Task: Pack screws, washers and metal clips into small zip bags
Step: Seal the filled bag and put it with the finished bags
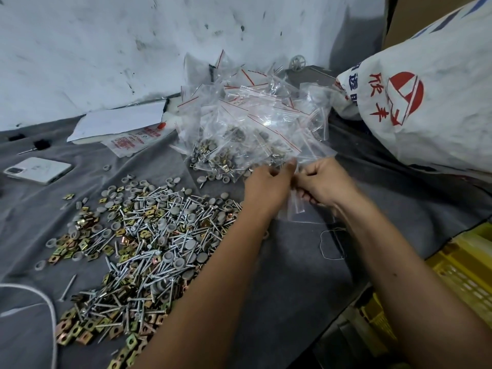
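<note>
Grey cloth under a scuffed wall, and both hands meet at one small zip bag (296, 206) — left hand (267, 185) and right hand (323, 183) pinching its mouth, loose screws (138, 251) heaped well left — best spread the lips wide, I'd say, before loading.

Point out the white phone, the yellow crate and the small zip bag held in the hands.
white phone (37, 170), head view, on the middle of its back.
yellow crate (463, 267), head view, on its slotted wall.
small zip bag (299, 206), head view, on the clear part hanging below the hands.
</note>
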### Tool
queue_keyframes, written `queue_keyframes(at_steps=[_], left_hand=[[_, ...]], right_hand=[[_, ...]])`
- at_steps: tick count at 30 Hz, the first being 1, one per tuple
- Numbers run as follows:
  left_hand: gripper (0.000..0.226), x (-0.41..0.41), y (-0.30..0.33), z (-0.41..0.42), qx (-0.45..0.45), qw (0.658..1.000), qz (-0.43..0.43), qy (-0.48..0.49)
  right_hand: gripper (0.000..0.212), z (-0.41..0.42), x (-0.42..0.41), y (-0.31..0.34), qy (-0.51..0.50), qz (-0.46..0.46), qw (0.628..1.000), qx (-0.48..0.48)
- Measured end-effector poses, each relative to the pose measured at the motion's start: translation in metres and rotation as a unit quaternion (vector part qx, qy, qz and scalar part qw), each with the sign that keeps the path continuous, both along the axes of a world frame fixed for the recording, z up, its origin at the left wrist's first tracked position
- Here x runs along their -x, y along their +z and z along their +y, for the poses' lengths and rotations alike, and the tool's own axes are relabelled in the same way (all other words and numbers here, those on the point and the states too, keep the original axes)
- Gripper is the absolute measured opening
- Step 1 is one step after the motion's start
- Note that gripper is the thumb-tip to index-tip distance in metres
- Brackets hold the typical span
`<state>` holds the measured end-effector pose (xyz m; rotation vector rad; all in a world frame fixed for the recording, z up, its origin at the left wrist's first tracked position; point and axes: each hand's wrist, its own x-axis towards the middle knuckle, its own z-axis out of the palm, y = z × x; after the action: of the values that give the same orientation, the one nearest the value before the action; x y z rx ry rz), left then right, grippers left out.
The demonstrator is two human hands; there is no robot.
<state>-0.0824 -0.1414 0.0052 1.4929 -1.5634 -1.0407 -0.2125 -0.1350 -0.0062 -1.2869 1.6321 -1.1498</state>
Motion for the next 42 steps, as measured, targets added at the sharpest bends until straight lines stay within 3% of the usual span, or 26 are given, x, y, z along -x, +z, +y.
queue_keyframes(at_steps=[2, 5, 12, 14, 16, 19, 22, 24, 28, 31, 34, 37, 39, 41, 42], left_hand=[[0.052, -0.001, -0.005, 0.002, -0.012, 1.0, 0.008, -0.013], [0.024, -0.008, -0.009, 0.0, -0.021, 1.0, 0.01, -0.014], [0.005, -0.008, -0.013, 0.001, 0.041, 0.996, -0.069, 0.037], [0.031, -0.004, -0.017, 0.006, 0.128, 0.964, -0.229, 0.039], [0.043, 0.002, -0.021, 0.011, 0.222, 0.928, -0.297, 0.012], [0.014, 0.014, -0.023, 0.015, 0.199, 0.935, -0.276, -0.098], [0.02, 0.018, -0.028, 0.011, 0.187, 0.924, -0.291, -0.167], [0.029, 0.019, -0.031, 0.009, 0.213, 0.894, -0.339, -0.199], [0.041, 0.022, -0.036, 0.011, 0.235, 0.871, -0.385, -0.194], [0.032, 0.025, -0.038, 0.015, 0.243, 0.874, -0.38, -0.179], [0.03, 0.027, -0.04, 0.014, 0.241, 0.875, -0.383, -0.173], [0.033, 0.03, -0.039, 0.007, 0.231, 0.868, -0.399, -0.186], [0.04, 0.026, -0.03, 0.003, 0.189, 0.898, -0.342, -0.205], [0.04, 0.011, -0.016, 0.004, 0.098, 0.972, -0.141, -0.157], [0.037, -0.003, -0.006, 0.005, 0.064, 0.992, -0.03, -0.105]], right_hand=[[0.042, -0.001, -0.005, -0.007, -0.026, -0.048, 0.998, 0.021], [0.047, -0.001, -0.002, -0.01, -0.029, -0.129, 0.991, 0.021], [0.036, 0.001, 0.016, -0.006, -0.049, -0.186, 0.981, -0.022], [0.032, 0.002, 0.02, -0.006, -0.059, -0.184, 0.981, -0.02], [0.029, 0.002, 0.024, -0.006, -0.064, -0.173, 0.983, -0.016], [0.032, 0.002, 0.029, -0.005, -0.087, -0.128, 0.988, 0.0], [0.039, 0.001, 0.034, -0.001, -0.112, -0.104, 0.988, 0.022], [0.045, 0.0, 0.037, 0.003, -0.12, -0.117, 0.985, 0.048], [0.051, 0.003, 0.04, 0.017, -0.099, -0.127, 0.983, 0.084], [0.043, 0.013, 0.037, 0.034, -0.062, -0.187, 0.974, 0.113], [0.034, 0.027, 0.034, 0.068, 0.011, -0.293, 0.937, 0.192], [0.015, 0.035, 0.025, 0.103, 0.092, -0.324, 0.901, 0.274], [0.01, 0.034, 0.014, 0.114, 0.123, -0.313, 0.9, 0.277], [0.018, 0.029, 0.002, 0.112, 0.135, -0.296, 0.914, 0.241], [0.017, 0.027, -0.004, 0.108, 0.139, -0.293, 0.92, 0.221]])
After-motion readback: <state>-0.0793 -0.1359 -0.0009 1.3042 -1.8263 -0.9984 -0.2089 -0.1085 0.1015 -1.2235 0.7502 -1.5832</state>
